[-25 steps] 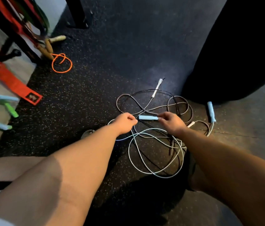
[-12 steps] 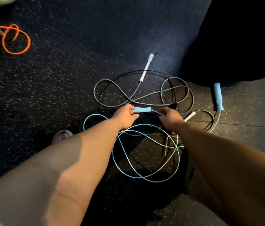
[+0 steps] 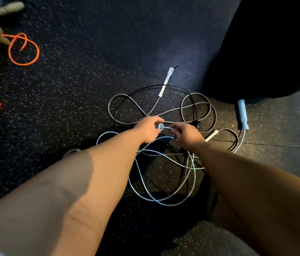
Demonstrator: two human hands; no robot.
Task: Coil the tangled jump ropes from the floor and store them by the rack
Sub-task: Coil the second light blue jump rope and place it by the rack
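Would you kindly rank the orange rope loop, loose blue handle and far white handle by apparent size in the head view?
1. orange rope loop
2. loose blue handle and far white handle: alike in length, blue thicker; white lies farther off, so unranked.

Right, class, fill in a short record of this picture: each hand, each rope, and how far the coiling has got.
left hand: grips a blue handle
right hand: pinches the blue cord beside that handle
second blue handle: on the floor, right of the pile
grey rope: loose loops crossing the blue cord; white handle at far end
orange rope: apart, far left
coiling: none coiled yet; ropes lie tangled
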